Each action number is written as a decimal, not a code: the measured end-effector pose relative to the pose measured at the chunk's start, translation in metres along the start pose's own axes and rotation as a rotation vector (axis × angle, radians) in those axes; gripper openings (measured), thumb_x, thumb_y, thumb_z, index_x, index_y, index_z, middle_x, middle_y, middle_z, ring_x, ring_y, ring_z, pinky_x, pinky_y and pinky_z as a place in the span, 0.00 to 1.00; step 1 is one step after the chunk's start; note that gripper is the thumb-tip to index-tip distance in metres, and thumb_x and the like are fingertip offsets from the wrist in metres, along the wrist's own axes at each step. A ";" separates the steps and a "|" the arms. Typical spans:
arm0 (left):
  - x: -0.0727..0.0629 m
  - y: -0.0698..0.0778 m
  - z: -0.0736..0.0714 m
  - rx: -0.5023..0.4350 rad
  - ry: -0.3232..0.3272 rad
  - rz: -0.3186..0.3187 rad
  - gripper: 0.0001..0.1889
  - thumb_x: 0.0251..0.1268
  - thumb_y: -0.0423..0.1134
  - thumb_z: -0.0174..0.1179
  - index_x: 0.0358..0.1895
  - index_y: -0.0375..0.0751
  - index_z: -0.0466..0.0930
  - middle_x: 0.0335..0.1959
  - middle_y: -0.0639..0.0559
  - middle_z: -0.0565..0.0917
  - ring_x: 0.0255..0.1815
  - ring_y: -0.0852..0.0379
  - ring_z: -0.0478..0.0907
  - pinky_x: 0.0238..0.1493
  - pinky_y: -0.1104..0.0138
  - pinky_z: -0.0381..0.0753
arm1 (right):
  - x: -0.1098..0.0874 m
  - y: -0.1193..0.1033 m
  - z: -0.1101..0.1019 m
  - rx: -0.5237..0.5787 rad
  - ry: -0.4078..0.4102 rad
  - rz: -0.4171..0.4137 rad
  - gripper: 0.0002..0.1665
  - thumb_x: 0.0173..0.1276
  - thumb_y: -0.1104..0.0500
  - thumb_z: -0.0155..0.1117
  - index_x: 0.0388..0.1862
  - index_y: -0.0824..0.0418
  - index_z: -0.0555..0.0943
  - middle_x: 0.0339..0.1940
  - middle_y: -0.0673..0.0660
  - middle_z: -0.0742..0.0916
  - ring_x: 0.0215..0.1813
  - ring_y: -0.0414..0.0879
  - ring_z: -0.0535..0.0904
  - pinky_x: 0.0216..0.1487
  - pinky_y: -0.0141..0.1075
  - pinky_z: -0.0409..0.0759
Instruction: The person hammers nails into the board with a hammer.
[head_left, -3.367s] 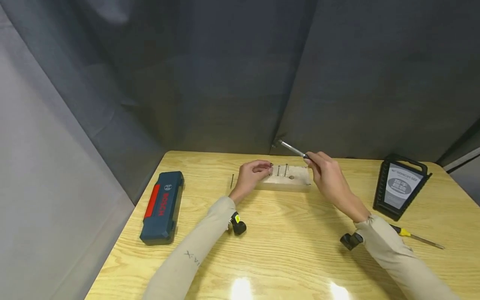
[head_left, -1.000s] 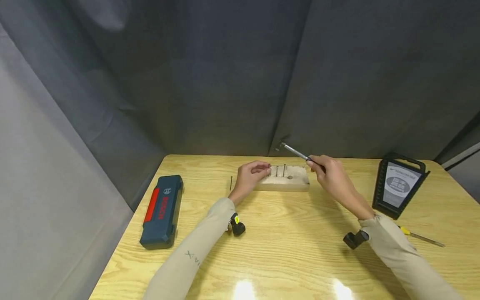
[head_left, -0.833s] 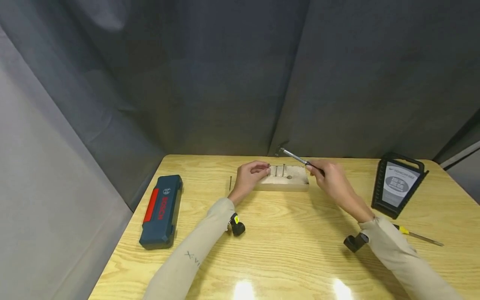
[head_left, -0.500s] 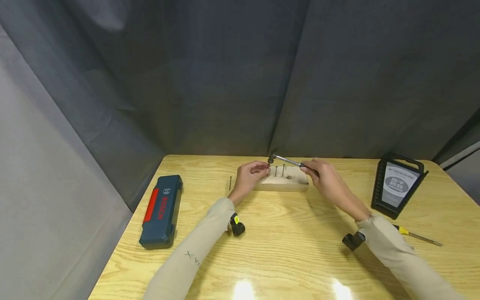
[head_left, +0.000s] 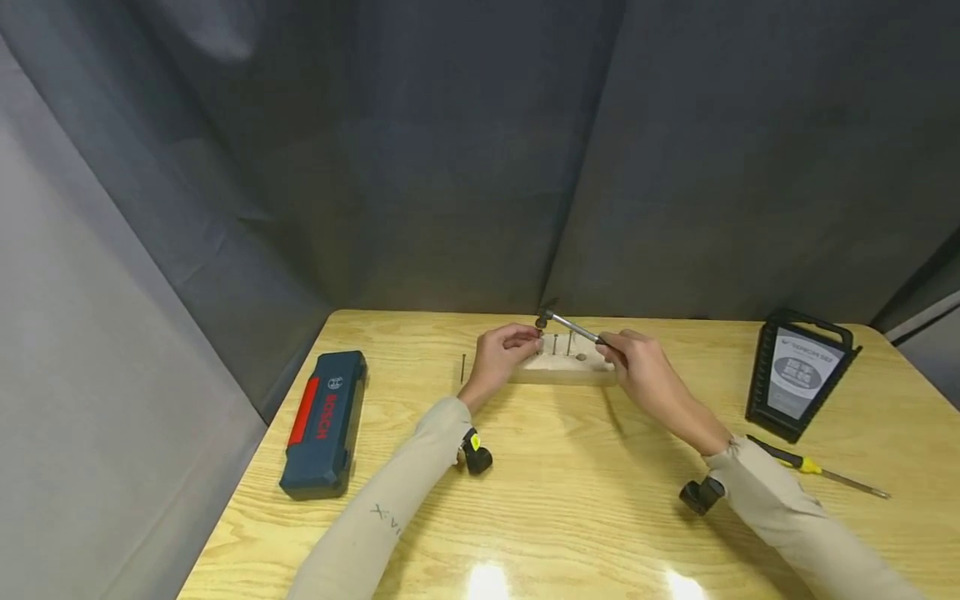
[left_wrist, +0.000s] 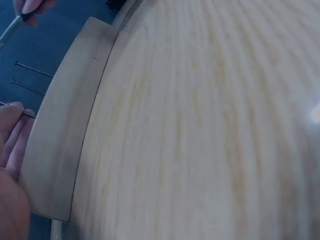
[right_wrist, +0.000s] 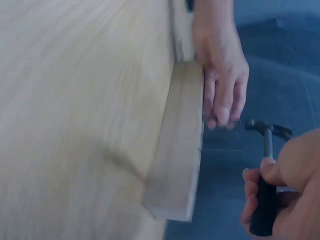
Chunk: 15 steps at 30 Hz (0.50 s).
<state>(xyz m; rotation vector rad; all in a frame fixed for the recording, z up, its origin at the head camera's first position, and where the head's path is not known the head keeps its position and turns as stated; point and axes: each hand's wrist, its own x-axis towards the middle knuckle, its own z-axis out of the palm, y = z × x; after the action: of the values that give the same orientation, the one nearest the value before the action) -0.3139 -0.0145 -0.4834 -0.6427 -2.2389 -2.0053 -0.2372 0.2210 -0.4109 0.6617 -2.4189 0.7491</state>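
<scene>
A pale wooden block [head_left: 564, 377] lies near the table's back edge with two nails [head_left: 555, 343] standing upright in its top. At the block's left part, my left hand [head_left: 495, 357] pinches another nail [left_wrist: 29, 115] between thumb and fingers, upright against the wood. My right hand [head_left: 647, 375] grips the dark handle of a claw hammer [right_wrist: 268, 142]. In the head view the hammer head is right at the pinched nail's top; the right wrist view shows it close beside the left fingertips. Whether they touch cannot be told.
A further nail [head_left: 462, 367] is left of the left hand. A blue Bosch case [head_left: 324, 423] lies on the left of the table [head_left: 555, 517]. At the right are a black tool holder [head_left: 799, 373] and a yellow-black screwdriver [head_left: 810, 465]. A dark curtain [head_left: 450, 167] hangs behind.
The right hand has swung the hammer from a raised position down and left to the pinched nail's head. The left hand has kept its pinch in place.
</scene>
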 end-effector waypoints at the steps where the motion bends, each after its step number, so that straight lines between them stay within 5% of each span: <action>1: -0.001 -0.001 0.000 -0.006 -0.001 -0.007 0.10 0.71 0.32 0.69 0.52 0.34 0.88 0.47 0.41 0.90 0.46 0.50 0.90 0.50 0.67 0.90 | -0.002 -0.001 0.000 -0.011 -0.022 0.005 0.05 0.74 0.72 0.65 0.43 0.73 0.87 0.26 0.58 0.82 0.24 0.40 0.68 0.22 0.30 0.67; 7: -0.002 -0.002 0.001 -0.037 -0.003 -0.018 0.11 0.70 0.31 0.70 0.52 0.33 0.88 0.47 0.40 0.90 0.46 0.49 0.90 0.51 0.66 0.90 | 0.000 -0.002 -0.006 0.047 0.040 0.042 0.07 0.76 0.71 0.63 0.46 0.73 0.87 0.29 0.61 0.86 0.24 0.41 0.70 0.22 0.30 0.66; 15: 0.004 -0.002 -0.001 -0.006 0.000 0.020 0.09 0.69 0.30 0.70 0.50 0.33 0.88 0.46 0.40 0.90 0.46 0.46 0.90 0.51 0.67 0.90 | 0.000 0.002 -0.005 0.010 -0.137 0.115 0.08 0.79 0.67 0.61 0.46 0.71 0.86 0.30 0.60 0.85 0.25 0.41 0.69 0.24 0.32 0.67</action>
<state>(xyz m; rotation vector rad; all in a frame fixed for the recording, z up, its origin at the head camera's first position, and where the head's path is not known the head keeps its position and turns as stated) -0.3183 -0.0145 -0.4842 -0.6627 -2.2182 -2.0038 -0.2366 0.2252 -0.4083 0.5996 -2.5985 0.7854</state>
